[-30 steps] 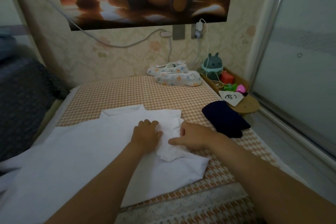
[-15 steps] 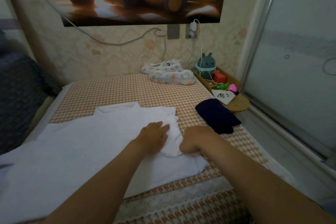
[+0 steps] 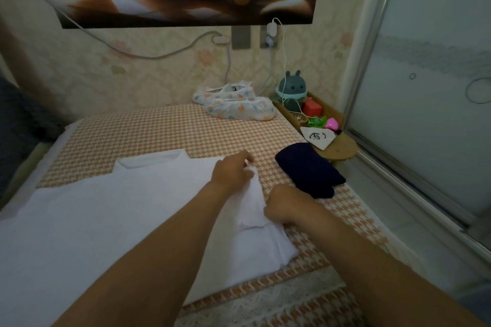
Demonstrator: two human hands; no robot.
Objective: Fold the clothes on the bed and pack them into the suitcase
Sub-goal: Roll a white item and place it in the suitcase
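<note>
A white T-shirt (image 3: 106, 220) lies spread flat on the bed (image 3: 148, 133), collar toward the wall. Its right sleeve is folded inward over the body. My left hand (image 3: 232, 171) pinches the top of that sleeve fold near the shoulder. My right hand (image 3: 285, 203) grips the sleeve's lower edge with curled fingers. A folded dark navy garment (image 3: 308, 170) rests on the bed to the right of my hands. No suitcase is in view.
Two patterned shoe covers (image 3: 236, 105) lie by the wall at the bed's far end. A wooden side shelf (image 3: 337, 150) with a teal toy lamp (image 3: 291, 91), small toys and a white card sits right of the bed. A glass sliding door (image 3: 425, 87) stands beyond.
My left hand has moved up from the middle of the sleeve to the shoulder corner. My right hand has curled onto the sleeve's lower edge. The sleeve fold lies narrower and straighter.
</note>
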